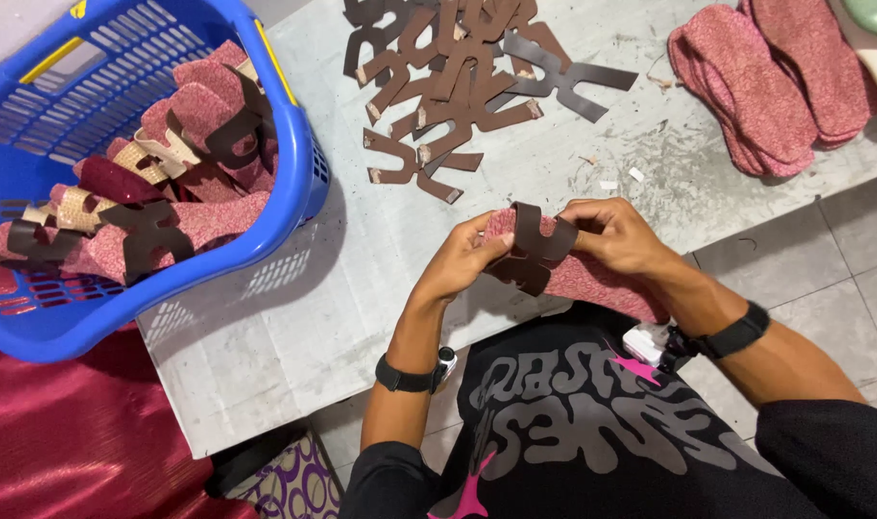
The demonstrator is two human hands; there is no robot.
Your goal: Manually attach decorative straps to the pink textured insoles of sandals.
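Fingers of your left hand (pixel 462 258) pinch brown strap piece (pixel 532 248) at its 9 o'clock edge; right hand (pixel 611 234) grips 3 o'clock side. Pink insole (pixel 592 277) beneath, long axis running toward 4 o'clock, far end probably hidden by forearm. Both hands equally near.

Left hand (pixel 462 259) and right hand (pixel 616 234) hold a pink insole (pixel 592 279) with a brown strap (pixel 533 248) above the tabletop (pixel 362 279).
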